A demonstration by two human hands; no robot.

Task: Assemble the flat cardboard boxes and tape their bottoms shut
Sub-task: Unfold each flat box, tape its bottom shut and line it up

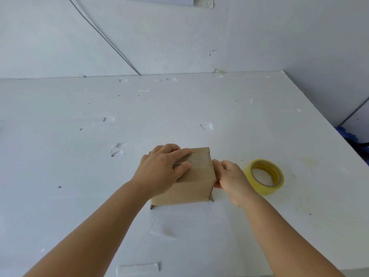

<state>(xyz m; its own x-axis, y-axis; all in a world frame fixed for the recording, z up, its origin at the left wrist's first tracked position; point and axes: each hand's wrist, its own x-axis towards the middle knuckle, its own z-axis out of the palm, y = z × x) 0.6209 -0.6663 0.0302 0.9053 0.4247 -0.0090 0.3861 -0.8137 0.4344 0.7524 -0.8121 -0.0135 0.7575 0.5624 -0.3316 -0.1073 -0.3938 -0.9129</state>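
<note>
At the centre of the frame the cardboard box (187, 176) sits bottom-up; the left hand (159, 170) should press flat along its taped seam while the right hand (229, 176), fingers curled against the box's right side, rubs the tape end down firmly.

Two bare forearms come in from about 7 and 5 o'clock, with no sleeves showing anywhere along them. The left hand (159, 170) and right hand (232, 180) wear no gloves, rings, watch or bands.
</note>
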